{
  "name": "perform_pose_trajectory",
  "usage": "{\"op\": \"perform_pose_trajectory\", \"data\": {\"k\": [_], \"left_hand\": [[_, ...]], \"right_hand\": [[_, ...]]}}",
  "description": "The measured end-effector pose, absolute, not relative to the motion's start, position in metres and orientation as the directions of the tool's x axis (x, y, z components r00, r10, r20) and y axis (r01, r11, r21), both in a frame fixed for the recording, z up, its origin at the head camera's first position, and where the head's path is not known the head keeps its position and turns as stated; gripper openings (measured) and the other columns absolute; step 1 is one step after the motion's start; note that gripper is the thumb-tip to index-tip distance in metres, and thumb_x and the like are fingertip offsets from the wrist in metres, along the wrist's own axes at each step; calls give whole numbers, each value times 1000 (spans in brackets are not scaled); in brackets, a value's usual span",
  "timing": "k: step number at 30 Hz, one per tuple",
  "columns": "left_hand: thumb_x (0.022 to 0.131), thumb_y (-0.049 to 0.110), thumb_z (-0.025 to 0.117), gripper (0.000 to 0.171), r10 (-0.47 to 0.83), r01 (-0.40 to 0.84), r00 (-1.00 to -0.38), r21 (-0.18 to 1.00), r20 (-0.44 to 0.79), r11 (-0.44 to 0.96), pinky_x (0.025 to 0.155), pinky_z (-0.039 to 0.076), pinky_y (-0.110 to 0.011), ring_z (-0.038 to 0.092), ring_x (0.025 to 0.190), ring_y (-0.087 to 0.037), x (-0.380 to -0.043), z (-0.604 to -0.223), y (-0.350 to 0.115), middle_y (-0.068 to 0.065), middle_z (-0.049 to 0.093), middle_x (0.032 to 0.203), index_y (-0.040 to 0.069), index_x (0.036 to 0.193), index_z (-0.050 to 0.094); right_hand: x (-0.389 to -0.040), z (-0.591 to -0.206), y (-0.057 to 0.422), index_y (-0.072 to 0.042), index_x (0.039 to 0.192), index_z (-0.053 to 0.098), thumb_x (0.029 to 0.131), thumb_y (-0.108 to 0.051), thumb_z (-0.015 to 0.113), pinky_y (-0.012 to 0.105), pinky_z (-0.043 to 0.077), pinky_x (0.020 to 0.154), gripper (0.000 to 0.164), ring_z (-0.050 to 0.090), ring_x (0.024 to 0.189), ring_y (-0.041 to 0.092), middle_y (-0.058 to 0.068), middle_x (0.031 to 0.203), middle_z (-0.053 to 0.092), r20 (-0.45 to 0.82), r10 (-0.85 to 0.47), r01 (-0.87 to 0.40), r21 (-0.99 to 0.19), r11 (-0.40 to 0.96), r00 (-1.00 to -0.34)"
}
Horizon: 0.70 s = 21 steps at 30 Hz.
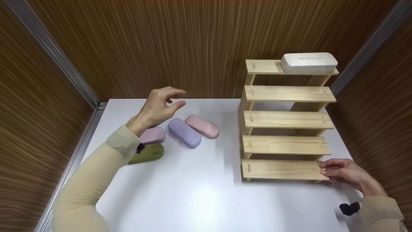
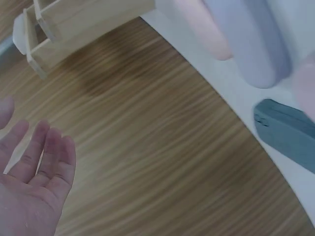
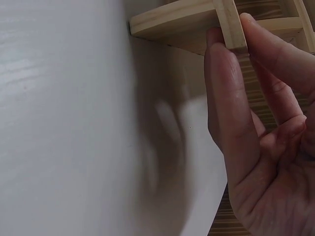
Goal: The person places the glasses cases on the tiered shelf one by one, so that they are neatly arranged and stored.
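In the head view my left hand [image 1: 157, 106] is raised over the far left of the table, empty, with thumb and fingers apart. Below and around it lie glasses cases: a purple one [image 1: 184, 133], a pink one [image 1: 202, 126], a mauve one [image 1: 154, 135] and a green one [image 1: 148, 155]. The left wrist view also shows a teal case [image 2: 288, 132], mostly hidden by the arm in the head view. My right hand [image 1: 351, 174] pinches the right end of the lowest board of a stepped wooden rack [image 1: 286, 120], thumb on one face and fingers on the other.
A white glasses case [image 1: 309, 63] lies on the rack's top board, toward the right end. Wood-grain panels [image 1: 180, 48] stand behind and at both sides of the white table [image 1: 199, 199]. Metal posts [image 1: 54, 54] run up the corners.
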<state>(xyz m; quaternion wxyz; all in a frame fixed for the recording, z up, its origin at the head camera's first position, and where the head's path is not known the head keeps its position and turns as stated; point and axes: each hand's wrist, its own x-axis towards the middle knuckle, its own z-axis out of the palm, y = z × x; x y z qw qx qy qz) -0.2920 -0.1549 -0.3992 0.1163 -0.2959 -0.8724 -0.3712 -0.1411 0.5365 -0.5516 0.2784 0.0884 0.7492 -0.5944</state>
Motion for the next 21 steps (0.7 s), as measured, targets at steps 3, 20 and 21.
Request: {"op": "perform_pose_trajectory", "data": {"k": [3, 20, 21], "left_hand": [[106, 17, 78, 30, 421, 584, -811, 594, 406, 553, 91, 68, -45, 79, 114, -32, -287, -406, -166, -13, 84, 126, 5, 133, 81], [103, 14, 82, 28, 343, 450, -892, 650, 294, 613, 83, 60, -21, 81, 98, -30, -256, -448, -216, -15, 86, 115, 4, 128, 82], [103, 13, 81, 27, 341, 445, -895, 649, 289, 617, 82, 60, -20, 81, 96, -30, -255, -450, -219, -15, 86, 114, 3, 128, 82]], "right_hand": [[-141, -552, 537, -32, 107, 87, 106, -2, 73, 22, 67, 79, 32, 78, 91, 2, -18, 101, 84, -517, -209, 459, -846, 270, -830], [-141, -553, 538, -31, 107, 87, 106, -1, 72, 21, 68, 80, 33, 78, 93, 2, -16, 101, 84, -515, -232, 466, -853, 236, -825], [-141, -553, 538, -31, 108, 87, 106, -1, 72, 22, 68, 80, 33, 78, 93, 2, -16, 101, 84, -515, -233, 467, -853, 233, -825]]}}
